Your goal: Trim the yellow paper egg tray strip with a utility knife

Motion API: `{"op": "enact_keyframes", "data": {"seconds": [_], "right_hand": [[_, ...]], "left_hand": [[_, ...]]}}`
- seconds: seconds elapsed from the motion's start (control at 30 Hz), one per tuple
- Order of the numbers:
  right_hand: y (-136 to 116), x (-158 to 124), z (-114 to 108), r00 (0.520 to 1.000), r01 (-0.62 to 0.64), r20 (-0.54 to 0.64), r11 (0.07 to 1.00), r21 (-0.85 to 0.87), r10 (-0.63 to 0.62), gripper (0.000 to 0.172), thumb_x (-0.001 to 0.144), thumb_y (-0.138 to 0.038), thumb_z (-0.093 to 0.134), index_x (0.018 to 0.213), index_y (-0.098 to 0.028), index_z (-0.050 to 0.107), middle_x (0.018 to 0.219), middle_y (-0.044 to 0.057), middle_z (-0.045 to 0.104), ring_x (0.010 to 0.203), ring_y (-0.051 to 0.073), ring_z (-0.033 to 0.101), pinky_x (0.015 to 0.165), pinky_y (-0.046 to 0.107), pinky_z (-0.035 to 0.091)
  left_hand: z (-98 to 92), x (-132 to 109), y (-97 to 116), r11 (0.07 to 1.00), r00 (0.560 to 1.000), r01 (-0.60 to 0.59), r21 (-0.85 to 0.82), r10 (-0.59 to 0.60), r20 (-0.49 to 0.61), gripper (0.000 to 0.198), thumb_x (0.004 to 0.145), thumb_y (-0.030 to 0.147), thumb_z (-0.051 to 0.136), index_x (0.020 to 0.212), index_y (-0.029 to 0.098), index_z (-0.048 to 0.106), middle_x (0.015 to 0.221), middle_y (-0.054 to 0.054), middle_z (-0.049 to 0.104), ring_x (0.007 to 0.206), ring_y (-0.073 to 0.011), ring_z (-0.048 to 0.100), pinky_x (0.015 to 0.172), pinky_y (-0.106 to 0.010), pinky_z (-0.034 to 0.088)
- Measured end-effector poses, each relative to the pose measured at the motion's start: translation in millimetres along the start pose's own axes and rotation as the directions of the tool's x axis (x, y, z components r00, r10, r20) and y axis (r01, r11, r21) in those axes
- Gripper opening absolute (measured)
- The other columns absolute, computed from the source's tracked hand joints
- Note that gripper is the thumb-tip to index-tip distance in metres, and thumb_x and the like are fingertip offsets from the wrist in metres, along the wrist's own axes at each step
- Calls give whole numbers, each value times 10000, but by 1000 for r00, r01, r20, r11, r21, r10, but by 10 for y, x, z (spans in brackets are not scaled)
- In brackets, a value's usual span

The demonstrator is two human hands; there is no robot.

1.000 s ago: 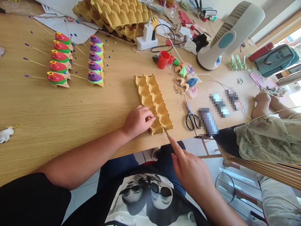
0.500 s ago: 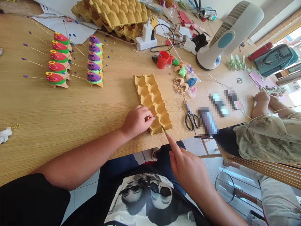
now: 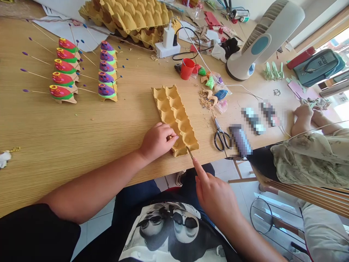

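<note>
A narrow yellow egg carton strip (image 3: pixel 181 115), two cups wide, lies on the table in front of me with its near end by the table edge. My left hand (image 3: pixel 159 142) is closed on its left side near that end, fingers curled over the cups. In my right hand (image 3: pixel 215 191) is a thin knife (image 3: pixel 190 152), the index finger stretched along its back. The blade tip touches the near end of the strip between the two rows; the handle is hidden in the palm.
Black-handled scissors (image 3: pixel 220 136) lie right of the strip. Painted carton figures (image 3: pixel 64 92) with cotton-swab sticks stand in rows at left. Behind are stacked egg trays (image 3: pixel 131 18), a red cup (image 3: pixel 187 69), a power strip (image 3: pixel 167 50) and a white fan (image 3: pixel 261 43). Another person's hands (image 3: pixel 304 114) work at far right.
Both hands, the knife and the carton strip keep nearly the same places relative to each other. The whole view has shifted slightly.
</note>
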State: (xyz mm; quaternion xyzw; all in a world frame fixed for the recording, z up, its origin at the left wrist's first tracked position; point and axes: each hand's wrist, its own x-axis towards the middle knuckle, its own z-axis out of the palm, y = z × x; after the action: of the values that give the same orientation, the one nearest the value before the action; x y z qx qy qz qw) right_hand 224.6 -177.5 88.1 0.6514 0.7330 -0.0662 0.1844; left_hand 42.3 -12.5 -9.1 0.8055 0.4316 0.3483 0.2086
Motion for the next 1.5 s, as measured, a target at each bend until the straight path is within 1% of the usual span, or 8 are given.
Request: {"op": "enact_keyframes", "data": {"seconds": [0.2,0.43,0.53,0.63,0.77,0.9,1.13,1.5], "right_hand": [[24,-57,135,998,5,-59,998,-65,-9,650,976,-196,487,1600,-225,309,706,-20,638,576,151,625,497,296,282],[74,-128,267,996,19,-90,998,61,-14,607,1013,-199,419,1603,-201,278,803,-6,714,655,165,675,543,280,393],[116,-156,218,994,25,-109,985,170,-6,583,1018,-198,404,1591,-217,302,869,2,750,680,156,692,564,265,425],[135,-133,120,990,26,-144,972,235,9,578,1021,-222,407,1590,-224,306,871,0,758,677,153,693,562,258,427],[114,-35,25,992,37,-127,977,211,-10,595,1021,-224,421,1599,-252,287,863,-11,752,659,160,683,541,264,396],[107,12,11,993,34,-118,982,186,-12,607,1021,-221,422,1606,-263,265,834,-19,740,650,154,674,524,259,366],[110,-5,4,993,37,-118,983,178,-16,608,1013,-217,424,1601,-260,277,865,-4,754,660,143,682,522,248,383],[94,-23,-21,995,32,-103,984,177,-14,624,1021,-222,424,1615,-269,240,874,-5,748,665,161,686,537,266,399]], "left_hand": [[-8,-3,-2,1000,1000,8,6,-8,7,172,880,248,668,717,197,675,771,-21,686,801,-191,592,733,-329,478],[-6,0,2,1000,1000,9,-1,-9,4,171,878,242,657,713,200,670,776,-23,688,798,-189,593,737,-333,479],[-4,0,0,1000,1000,10,-3,-10,6,175,880,244,650,711,202,664,777,-25,687,796,-191,594,734,-333,475],[-8,4,3,1000,1000,12,0,-12,11,166,874,242,656,713,203,664,778,-27,683,797,-193,591,737,-332,472],[-14,9,12,1000,1000,25,-3,-25,14,163,874,247,664,717,204,668,782,-26,685,808,-194,594,750,-332,475],[-5,8,5,1000,1000,22,0,-22,18,156,877,257,666,731,203,676,790,-24,690,813,-197,595,744,-333,476],[-1,5,1,1000,1000,22,3,-22,10,152,872,253,677,731,198,669,791,-22,690,815,-197,593,740,-334,479],[-6,10,-2,1000,1000,23,1,-23,19,156,874,252,669,726,204,659,792,-24,688,817,-199,592,751,-341,479]]}}
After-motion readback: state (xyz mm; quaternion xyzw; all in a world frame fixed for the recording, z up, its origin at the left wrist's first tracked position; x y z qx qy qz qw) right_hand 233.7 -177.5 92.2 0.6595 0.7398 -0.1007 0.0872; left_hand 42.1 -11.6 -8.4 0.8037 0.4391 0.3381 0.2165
